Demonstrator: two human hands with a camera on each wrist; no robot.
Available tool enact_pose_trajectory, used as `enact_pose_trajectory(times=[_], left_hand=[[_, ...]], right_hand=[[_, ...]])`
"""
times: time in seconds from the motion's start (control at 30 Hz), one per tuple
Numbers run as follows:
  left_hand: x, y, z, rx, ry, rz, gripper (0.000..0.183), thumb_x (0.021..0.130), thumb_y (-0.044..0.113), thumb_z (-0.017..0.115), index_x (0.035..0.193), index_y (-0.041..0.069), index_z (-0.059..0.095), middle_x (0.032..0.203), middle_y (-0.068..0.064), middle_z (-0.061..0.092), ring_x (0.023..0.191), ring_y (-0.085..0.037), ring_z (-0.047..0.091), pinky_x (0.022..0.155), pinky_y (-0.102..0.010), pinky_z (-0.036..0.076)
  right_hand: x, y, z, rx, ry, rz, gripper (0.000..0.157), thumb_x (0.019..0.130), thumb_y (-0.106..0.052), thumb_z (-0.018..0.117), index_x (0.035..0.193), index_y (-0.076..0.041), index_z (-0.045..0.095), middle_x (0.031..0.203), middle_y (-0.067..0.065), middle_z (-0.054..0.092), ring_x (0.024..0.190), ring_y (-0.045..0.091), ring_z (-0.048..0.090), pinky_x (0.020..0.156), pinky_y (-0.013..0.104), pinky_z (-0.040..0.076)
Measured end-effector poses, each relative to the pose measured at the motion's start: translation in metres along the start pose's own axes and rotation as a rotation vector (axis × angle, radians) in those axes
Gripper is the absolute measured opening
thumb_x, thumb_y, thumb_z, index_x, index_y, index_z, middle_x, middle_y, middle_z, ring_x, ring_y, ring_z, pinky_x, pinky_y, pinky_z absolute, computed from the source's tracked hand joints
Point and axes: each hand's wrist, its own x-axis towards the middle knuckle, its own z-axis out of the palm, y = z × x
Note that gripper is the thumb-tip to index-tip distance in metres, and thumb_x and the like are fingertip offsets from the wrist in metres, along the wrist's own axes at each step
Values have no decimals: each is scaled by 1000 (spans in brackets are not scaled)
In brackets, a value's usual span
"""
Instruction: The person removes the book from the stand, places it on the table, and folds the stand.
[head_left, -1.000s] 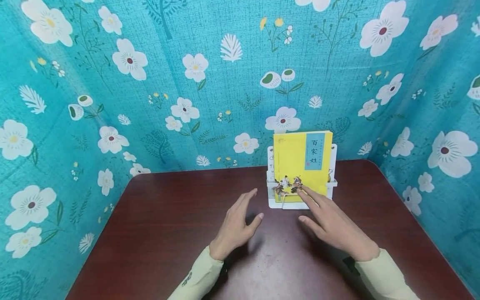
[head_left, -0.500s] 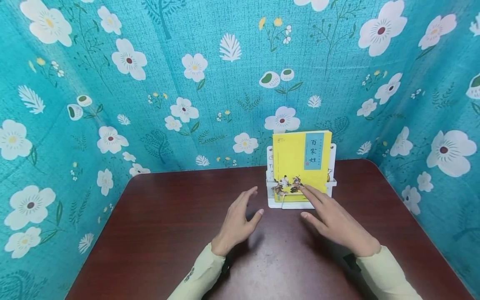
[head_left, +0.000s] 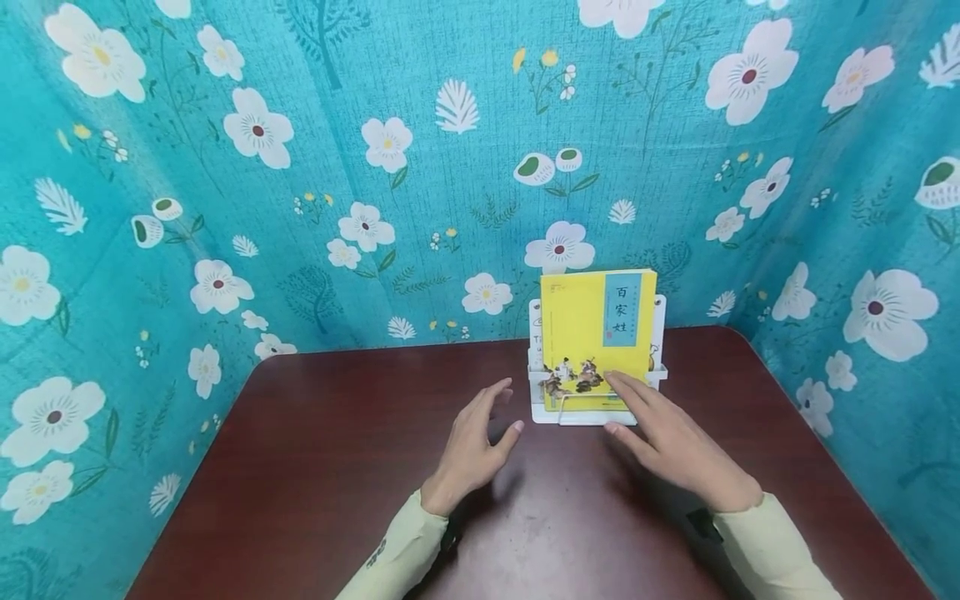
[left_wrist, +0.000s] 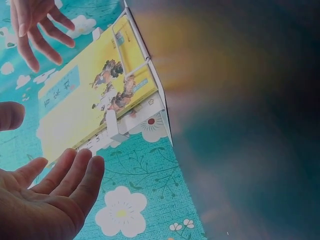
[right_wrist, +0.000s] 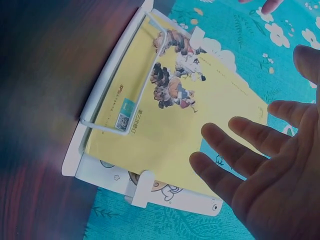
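A yellow book [head_left: 577, 333] with a blue title panel stands upright, leaning back on a white book stand [head_left: 660, 333]. A thin white wire bar [right_wrist: 145, 80] crosses the lower front of its cover, and small white side clips [right_wrist: 143, 187] show at the stand's edges. My left hand [head_left: 468, 446] hovers over the table, left of and nearer than the stand, its fingers loosely extended and holding nothing. In front of the book's lower right corner is my right hand [head_left: 675, 437], fingers relaxed and spread, also holding nothing; it overlaps the book in the head view.
The dark reddish-brown table [head_left: 337, 433] has rounded back corners. A turquoise flowered curtain [head_left: 420, 183] hangs close behind the stand and along both sides. Pale green sleeves [head_left: 397, 546] cover both forearms.
The head view tilts slightly, so the book and curtain appear a little lower and further left. Both hands keep nearly the same pose.
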Motion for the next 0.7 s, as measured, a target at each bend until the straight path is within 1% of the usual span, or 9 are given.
enact_pose_trajectory(times=[0.23,0.33,0.53,0.7], left_hand=[[5,1,2,-11,10,7,62,99,23,70,155,19,45,139,-10,66,127,-21,66,98,-44,60],[9,2,2,-24,21,6,61,98,22,70,154,18,46,137,-9,67,125,-20,66,97,-43,61],[18,2,4,-48,32,12,58,98,20,70,152,17,49,132,-6,68,121,-18,68,96,-39,61],[22,1,6,-82,28,-4,56,98,18,70,151,15,50,130,-8,69,120,-18,69,97,-35,61]], right_hand=[[0,7,-2,35,-1,22,79,99,-40,70,165,-19,32,162,14,43,142,35,47,108,61,52],[1,11,-3,33,8,19,79,99,-39,70,165,-19,31,163,14,42,141,35,48,107,61,52],[3,18,-7,18,55,2,81,97,-36,73,165,-21,31,162,13,43,134,32,53,100,55,58],[4,20,-6,37,48,12,80,98,-36,72,165,-19,30,161,16,43,131,33,54,97,57,59]])
